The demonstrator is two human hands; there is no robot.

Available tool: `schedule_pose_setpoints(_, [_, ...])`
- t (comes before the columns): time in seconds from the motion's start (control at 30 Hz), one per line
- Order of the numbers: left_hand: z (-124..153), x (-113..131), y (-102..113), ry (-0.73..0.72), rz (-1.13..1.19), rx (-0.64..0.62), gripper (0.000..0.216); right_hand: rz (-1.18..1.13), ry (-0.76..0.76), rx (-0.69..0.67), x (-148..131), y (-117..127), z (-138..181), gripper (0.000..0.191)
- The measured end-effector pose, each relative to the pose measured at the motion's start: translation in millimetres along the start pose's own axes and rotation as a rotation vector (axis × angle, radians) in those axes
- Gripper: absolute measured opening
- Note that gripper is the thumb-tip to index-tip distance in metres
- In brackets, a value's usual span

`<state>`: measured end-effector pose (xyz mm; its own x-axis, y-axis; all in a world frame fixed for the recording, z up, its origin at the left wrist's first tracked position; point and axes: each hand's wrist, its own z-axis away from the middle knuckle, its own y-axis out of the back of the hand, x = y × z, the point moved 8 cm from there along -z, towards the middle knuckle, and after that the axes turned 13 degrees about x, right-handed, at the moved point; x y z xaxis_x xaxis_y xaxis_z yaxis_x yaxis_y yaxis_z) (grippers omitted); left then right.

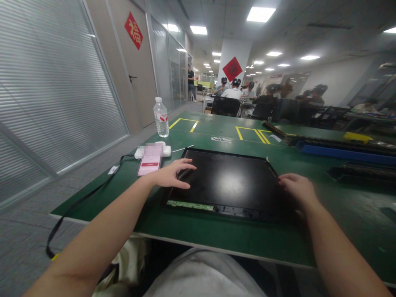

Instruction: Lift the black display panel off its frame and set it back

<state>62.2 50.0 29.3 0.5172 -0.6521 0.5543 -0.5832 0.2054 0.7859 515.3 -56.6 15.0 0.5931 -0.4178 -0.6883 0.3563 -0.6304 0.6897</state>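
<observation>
A large green work table fills the view, marked with yellow tape lines that seem to divide it into places for work. Flat on it, close to the near edge, lies a black display panel, screen side up, with a strip of green circuit board showing along its near edge; lying flat keeps the glass supported everywhere.

The left hand rests on the panel's left edge, fingers spread and laid flat, not closed around anything, as if to steady that side. The right hand touches the right edge, fingers bent over the border; whether it really pinches the frame I cannot tell.

Just beside the left hand a phone with a pink screen lies on the table, next to a white charger block, out of the panel's way. Farther back stands an upright water bottle.
</observation>
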Motion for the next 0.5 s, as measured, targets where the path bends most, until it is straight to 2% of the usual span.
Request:
schedule_pose_setpoints(0.1, [-6,-20,7,0.068,-0.111,0.179,0.055,0.025,0.010,0.011,1,2,-1,0.026])
schedule_pose_setpoints(0.23, [-10,-39,9,0.135,-0.280,0.289,0.047,0.131,0.060,0.065,1,9,-3,0.026])
schedule_pose_setpoints(0.33, [-12,-44,11,0.153,-0.292,0.306,0.042,0.194,0.075,0.051,2,8,-5,0.027])
schedule_pose_setpoints(0.5, [-14,-46,9,0.177,-0.286,0.265,0.038,0.263,0.062,-0.080,9,-6,-6,0.034])
